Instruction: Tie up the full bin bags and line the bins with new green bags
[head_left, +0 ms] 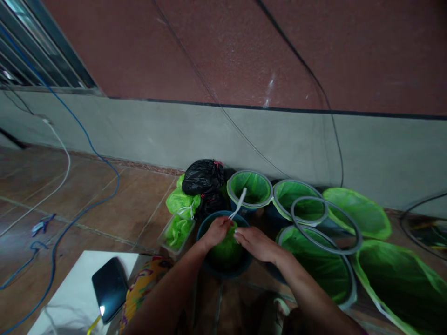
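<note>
A green plastic bag [226, 253] with its neck gathered sits in a dark blue bin [206, 219] in front of me. My left hand [217, 231] is closed at the top of the bag, and a white drawstring [240, 203] sticks up beside its fingers. On the other side of the neck, my right hand [255, 243] pinches the gathered green plastic. Both hands are above the bin's opening. The bag's contents are hidden.
Several lined bins [250, 173] stand along the wall, and a loose grey ring [296, 218] lies over two rims. Tied black bags [202, 177] and a clear tub [167, 249] of green bags are left of the bin. A phone [110, 286] lies on a white surface. Cables [89, 139] cross the floor.
</note>
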Tool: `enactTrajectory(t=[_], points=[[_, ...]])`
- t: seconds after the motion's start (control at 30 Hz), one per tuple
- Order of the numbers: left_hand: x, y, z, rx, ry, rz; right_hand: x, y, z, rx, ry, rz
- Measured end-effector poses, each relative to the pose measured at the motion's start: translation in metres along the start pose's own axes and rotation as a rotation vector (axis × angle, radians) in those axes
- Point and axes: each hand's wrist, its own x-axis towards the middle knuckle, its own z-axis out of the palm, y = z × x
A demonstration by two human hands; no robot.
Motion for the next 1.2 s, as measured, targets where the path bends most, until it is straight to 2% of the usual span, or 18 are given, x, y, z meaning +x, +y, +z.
enactTrajectory(t=[0.13,0.2,0.3,0.43,0.5,0.6,0.67,0.77,0.83,0.93,1.03,1.1,1.2], points=[[-0.01,0.01,0.004,0.045,-0.294,0.055,0.005,0.002,-0.005,0.096,0.021,0.002],[-0.014,0.015,0.006,0.089,-0.368,0.059,0.01,0.007,-0.007,0.164,0.051,0.056],[-0.018,0.018,0.009,0.141,-0.363,0.062,0.016,0.012,-0.009,0.299,0.124,0.141],[-0.016,0.014,0.009,0.103,-0.251,0.026,0.02,0.011,-0.01,0.681,0.326,0.237],[-0.013,0.01,0.007,0.022,-0.206,-0.028,0.019,0.01,-0.009,0.804,0.373,0.324],[-0.008,0.003,0.004,-0.102,-0.171,-0.119,0.016,0.014,-0.003,0.718,0.277,0.394],[-0.006,0.001,0.002,-0.157,-0.128,-0.151,0.015,0.019,0.001,0.566,0.184,0.343],[-0.004,0.0,0.001,-0.23,-0.048,-0.174,0.011,0.024,0.002,0.328,0.127,0.251],[-0.003,0.001,-0.001,-0.257,-0.022,-0.185,0.007,0.023,0.001,0.262,0.081,0.25],[-0.003,0.004,-0.004,-0.189,0.003,-0.171,0.002,0.021,0.0,0.3,-0.03,0.317],[-0.002,0.007,-0.006,-0.066,-0.039,-0.134,0.0,0.022,0.0,0.301,-0.091,0.461],[-0.002,0.007,-0.007,-0.021,-0.077,-0.107,-0.001,0.025,-0.003,0.222,-0.117,0.522],[0.0,0.007,-0.009,-0.022,-0.074,-0.075,-0.003,0.033,-0.011,0.084,-0.175,0.529]])
